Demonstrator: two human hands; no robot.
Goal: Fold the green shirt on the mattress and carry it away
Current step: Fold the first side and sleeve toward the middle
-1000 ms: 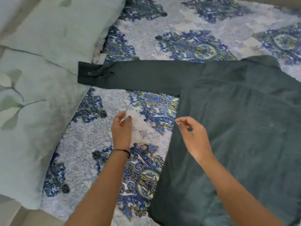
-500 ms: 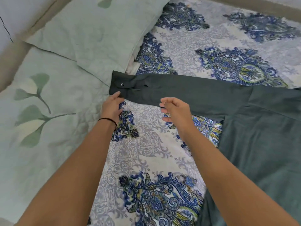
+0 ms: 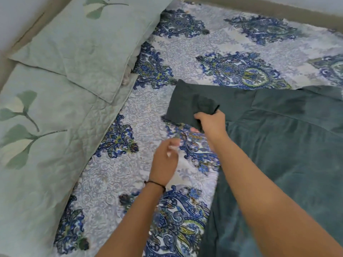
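Note:
The dark green shirt (image 3: 282, 149) lies flat on the right side of the mattress (image 3: 185, 51), which has a blue-and-white patterned cover. Its left sleeve (image 3: 187, 102) is doubled back toward the body. My right hand (image 3: 211, 122) grips the folded sleeve end near the cuff. My left hand (image 3: 165, 160) hovers over the bare patterned cover just left of the shirt's edge, blurred, with loose fingers and nothing in it.
Two pale green leaf-print pillows (image 3: 79, 43) and a matching quilt (image 3: 37, 154) cover the left side of the bed. A beige bed edge (image 3: 259, 8) runs along the top. Patterned cover shows between pillows and shirt.
The sleeve, stretched out toward the pillows before, has been folded back rightward in my right hand. My left hand left the cuff and drew back toward me.

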